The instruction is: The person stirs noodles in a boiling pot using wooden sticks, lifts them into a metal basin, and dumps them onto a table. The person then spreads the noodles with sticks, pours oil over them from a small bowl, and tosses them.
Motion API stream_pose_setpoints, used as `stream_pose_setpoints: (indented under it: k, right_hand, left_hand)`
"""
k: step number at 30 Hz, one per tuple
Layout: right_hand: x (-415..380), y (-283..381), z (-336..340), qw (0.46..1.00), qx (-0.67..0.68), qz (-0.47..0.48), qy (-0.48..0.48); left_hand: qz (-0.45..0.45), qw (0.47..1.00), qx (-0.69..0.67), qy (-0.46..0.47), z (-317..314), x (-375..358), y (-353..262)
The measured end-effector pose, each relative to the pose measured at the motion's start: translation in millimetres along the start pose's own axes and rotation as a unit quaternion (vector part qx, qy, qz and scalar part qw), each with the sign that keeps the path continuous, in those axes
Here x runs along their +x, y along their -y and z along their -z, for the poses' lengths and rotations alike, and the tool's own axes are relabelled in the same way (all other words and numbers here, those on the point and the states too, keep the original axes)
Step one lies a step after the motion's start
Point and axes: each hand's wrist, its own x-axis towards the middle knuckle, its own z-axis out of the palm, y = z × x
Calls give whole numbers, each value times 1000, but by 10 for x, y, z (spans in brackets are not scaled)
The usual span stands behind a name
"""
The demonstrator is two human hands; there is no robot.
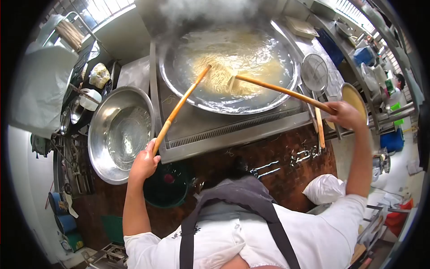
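My left hand (145, 162) is wrapped round the lower end of a long wooden stick (180, 106), whose tip reaches the noodles. A second long wooden stick (282, 90) is gripped in my right hand (347, 115), which is out to the right of the stove. Its far tip meets a strand or small bundle of noodles. Pale noodles (218, 77) lie massed in bubbling, cloudy water (233, 40) inside a very large round metal wok (224, 109). Both tips are close to the noodles' surface, a short distance apart.
A steel basin (99, 154) with liquid stands left of the stove (242, 129). At right are a mesh strainer (314, 71) and a round yellowish container (354, 98). A dark green tub (165, 199) and white bag (326, 190) sit low near me. Steam (201, 11) rises behind.
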Motion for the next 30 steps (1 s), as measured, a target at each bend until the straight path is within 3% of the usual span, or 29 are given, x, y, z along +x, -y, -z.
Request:
stream_pose_setpoints:
  k: [4, 7, 10, 14, 16, 18, 21, 26, 27, 28, 30]
  right_hand:
    - [-210, -225, 404, 993, -42, -104, -29]
    - [164, -280, 351, 965, -168, -202, -3]
    - [927, -897, -291, 964, -167, -209, 2]
    - [2120, -1300, -1251, 990, -40, -130, -31]
    - [2665, -1108, -1364, 987, 30, -160, -14]
    - [3266, -1153, -1687, 987, 85, -129, -43]
    - [4022, -1034, -1910, 987, 85, -116, -68]
    - [4799, -909, -1764, 989, 83, -64, -108]
    - [4890, -910, -1697, 989, 83, -59, -110]
    - [4932, -897, -1623, 989, 83, -55, -112]
    - [4925, -834, -1453, 988, 56, -52, -133]
  left_hand:
    - [14, 994, 56, 88, -67, 658, -498]
    - [-1, 990, 56, 132, -305, 1231, -997]
    - [19, 985, -2, 169, -774, 1906, -1317]
    - [55, 976, -78, 196, -1445, 2737, -1669]
    - [31, 987, -27, 152, -1465, 3012, -2009]
    - [65, 980, -102, 161, -1505, 3322, -2168]
    - [55, 979, -100, 170, -1302, 3637, -2495]
    - [74, 987, -51, 133, -1197, 4276, -2659]
    - [111, 978, -76, 157, -1075, 4313, -2741]
    - [72, 989, -26, 123, -1069, 4355, -2726]
    - [60, 988, -25, 141, -1003, 4335, -2703]
